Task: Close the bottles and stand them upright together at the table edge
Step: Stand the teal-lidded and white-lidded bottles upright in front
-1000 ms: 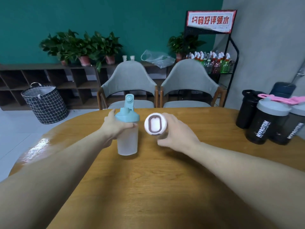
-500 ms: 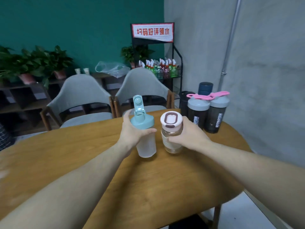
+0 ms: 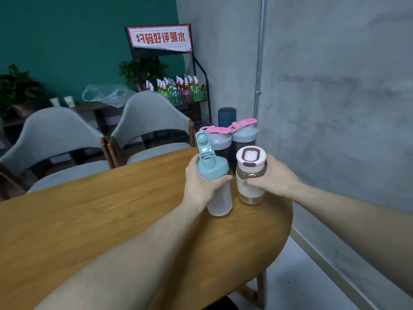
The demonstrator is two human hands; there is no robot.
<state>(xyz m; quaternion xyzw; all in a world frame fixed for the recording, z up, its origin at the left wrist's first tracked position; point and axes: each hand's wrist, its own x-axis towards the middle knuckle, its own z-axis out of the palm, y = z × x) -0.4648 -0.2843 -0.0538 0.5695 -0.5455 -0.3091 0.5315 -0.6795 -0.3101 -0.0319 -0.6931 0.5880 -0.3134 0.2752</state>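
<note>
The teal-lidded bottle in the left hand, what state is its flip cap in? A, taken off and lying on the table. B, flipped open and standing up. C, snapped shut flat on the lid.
B: the flip cap stands up above the lid of the teal-lidded bottle, which the left hand grips.

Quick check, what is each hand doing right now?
Left hand: closed around the teal-lidded bottle.
Right hand: closed around the pink-lidded bottle.

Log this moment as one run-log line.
left hand: holds blue-lid bottle, flap up | right hand: holds pink-lid bottle | both upright
</note>
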